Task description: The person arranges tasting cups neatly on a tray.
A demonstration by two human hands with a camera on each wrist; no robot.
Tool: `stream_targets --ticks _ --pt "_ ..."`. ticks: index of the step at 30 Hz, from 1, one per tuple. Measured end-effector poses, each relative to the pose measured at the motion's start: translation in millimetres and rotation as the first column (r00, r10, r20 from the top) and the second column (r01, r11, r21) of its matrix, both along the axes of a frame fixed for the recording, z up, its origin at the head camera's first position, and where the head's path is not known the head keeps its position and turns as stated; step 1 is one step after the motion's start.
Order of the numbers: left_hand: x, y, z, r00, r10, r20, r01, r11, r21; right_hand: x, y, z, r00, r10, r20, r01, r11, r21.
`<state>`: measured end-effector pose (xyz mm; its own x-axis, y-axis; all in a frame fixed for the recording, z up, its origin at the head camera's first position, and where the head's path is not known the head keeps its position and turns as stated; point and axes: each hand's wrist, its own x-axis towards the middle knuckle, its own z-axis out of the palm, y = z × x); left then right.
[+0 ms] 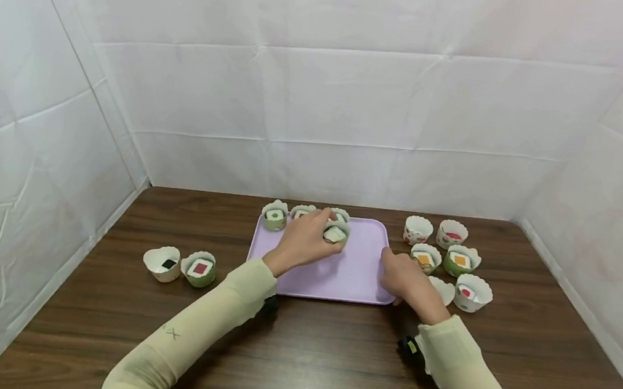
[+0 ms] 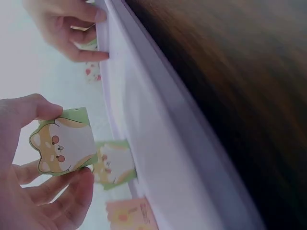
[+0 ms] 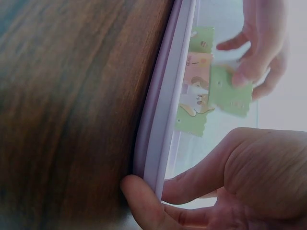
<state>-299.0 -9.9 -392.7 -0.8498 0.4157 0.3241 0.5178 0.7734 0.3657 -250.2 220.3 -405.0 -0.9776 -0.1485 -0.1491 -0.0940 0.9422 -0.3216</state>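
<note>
My left hand [image 1: 303, 240] holds a green paper baking cup [image 1: 336, 234] above the lilac tray [image 1: 356, 279], pinched between thumb and fingers. A puppy face decorates this cup [image 2: 67, 143] in the left wrist view, and a pale square piece sits inside it. Along the tray's back edge stand a green cup [image 1: 274, 217] at the left corner, a second cup [image 1: 301, 211], and a third cup [image 1: 340, 214] partly behind the held one. At the tray's right side, my right hand [image 1: 407, 277] grips the rim, with fingers on both sides of it [image 3: 165, 143].
Right of the tray are several paper cups, including a green one with an orange-topped square [image 1: 458, 260] and a white one with a red piece [image 1: 472, 294]. Two more cups [image 1: 199, 269] stand at the left. White cloth walls [image 1: 353, 99] enclose the wooden table [image 1: 308, 355].
</note>
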Motion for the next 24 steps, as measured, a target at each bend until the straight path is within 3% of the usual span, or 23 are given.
stream_targets --ticks 7,15,24 --pt "-12.7 24.8 2.8 0.997 -0.049 0.064 0.05 0.999 -0.011 -0.7 0.5 1.4 1.0 -0.007 0.009 0.007 1.0 0.004" --pt "-25.6 48.6 11.3 0.988 -0.144 0.062 0.149 0.985 -0.082 -0.2 0.4 3.0 0.999 -0.023 0.036 0.022 1.0 0.003" --pt "-32.5 62.7 9.5 0.99 -0.134 0.045 0.138 0.984 -0.109 -0.2 -2.0 1.7 0.999 -0.022 0.028 0.021 1.0 0.021"
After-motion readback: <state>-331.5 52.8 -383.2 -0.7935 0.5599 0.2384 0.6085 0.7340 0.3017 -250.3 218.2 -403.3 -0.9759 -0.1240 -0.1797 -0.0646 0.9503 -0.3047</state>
